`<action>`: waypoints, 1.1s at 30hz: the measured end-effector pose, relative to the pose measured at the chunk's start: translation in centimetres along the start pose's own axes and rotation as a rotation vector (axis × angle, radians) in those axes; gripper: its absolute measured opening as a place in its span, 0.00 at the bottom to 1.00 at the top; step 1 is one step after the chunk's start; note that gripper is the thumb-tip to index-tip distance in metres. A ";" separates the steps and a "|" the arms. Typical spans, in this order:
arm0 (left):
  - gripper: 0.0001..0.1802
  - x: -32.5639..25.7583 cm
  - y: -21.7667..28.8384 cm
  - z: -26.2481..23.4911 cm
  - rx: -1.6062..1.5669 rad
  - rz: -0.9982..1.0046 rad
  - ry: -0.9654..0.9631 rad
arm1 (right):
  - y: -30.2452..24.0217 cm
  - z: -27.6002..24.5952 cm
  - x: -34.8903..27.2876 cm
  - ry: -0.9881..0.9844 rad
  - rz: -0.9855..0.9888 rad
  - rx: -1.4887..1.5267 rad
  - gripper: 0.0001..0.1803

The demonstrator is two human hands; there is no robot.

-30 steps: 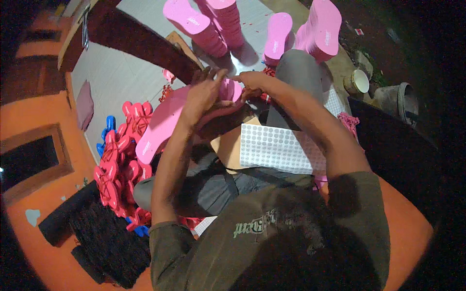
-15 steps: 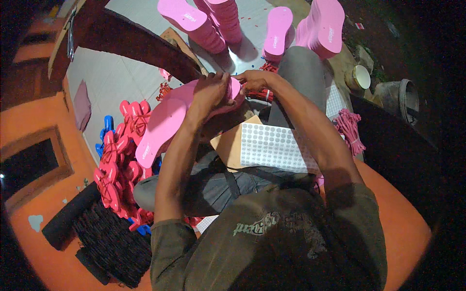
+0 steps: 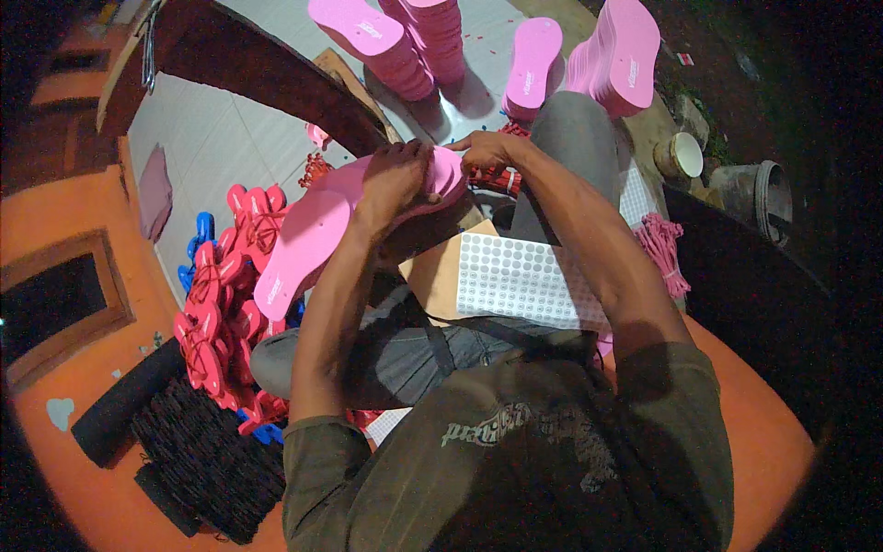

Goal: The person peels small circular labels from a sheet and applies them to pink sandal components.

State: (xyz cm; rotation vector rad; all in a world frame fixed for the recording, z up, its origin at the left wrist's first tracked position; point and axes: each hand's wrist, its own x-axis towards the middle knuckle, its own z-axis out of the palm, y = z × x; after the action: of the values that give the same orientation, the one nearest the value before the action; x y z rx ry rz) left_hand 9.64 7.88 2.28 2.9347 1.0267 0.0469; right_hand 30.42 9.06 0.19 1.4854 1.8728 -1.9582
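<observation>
Pink flip-flop soles [image 3: 311,225] lie overlapping at a slant in front of me, above my bent leg. My left hand [image 3: 399,177] is closed over the upper ones, its thumb at their near edge. At their right end is my right hand [image 3: 489,151], its index finger stretched to the sole edge and the other fingers curled. Whatever those curled fingers hold is hidden. Bundled red straps [image 3: 501,180] lie just below my right hand. A white sheet of round grey stickers [image 3: 515,276] rests across my lap on a tan board [image 3: 434,276].
Tall stacks of pink soles [image 3: 405,69] [image 3: 618,64] stand at the far side. Finished red flip-flops [image 3: 216,322] are heaped at my left, beside bundled black straps [image 3: 212,460]. A pink strap bundle [image 3: 664,253] and pails [image 3: 679,156] are at right. A dark wooden beam [image 3: 267,83] slants across the upper left.
My right hand has shifted slightly at the sole's end, its index finger now straighter. My left hand keeps its grip. The whole view has moved a little.
</observation>
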 end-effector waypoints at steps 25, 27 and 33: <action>0.39 -0.3 2.2 -7.2 -0.244 -0.267 0.117 | -2.3 1.6 -4.3 0.403 -0.222 -0.287 0.36; 0.31 -1.6 4.0 -10.9 -0.538 -0.446 0.282 | -4.1 4.0 -9.8 0.412 -0.307 -0.250 0.34; 0.24 -7.2 9.3 -8.9 -0.953 -0.760 0.201 | -4.0 10.1 -16.3 0.280 -0.076 -0.381 0.16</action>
State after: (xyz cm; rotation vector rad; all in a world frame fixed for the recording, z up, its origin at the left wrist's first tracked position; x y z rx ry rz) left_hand 9.47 -3.69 11.39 1.6200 1.5118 0.6119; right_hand 30.92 -6.86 11.58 1.6478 2.2813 -1.3610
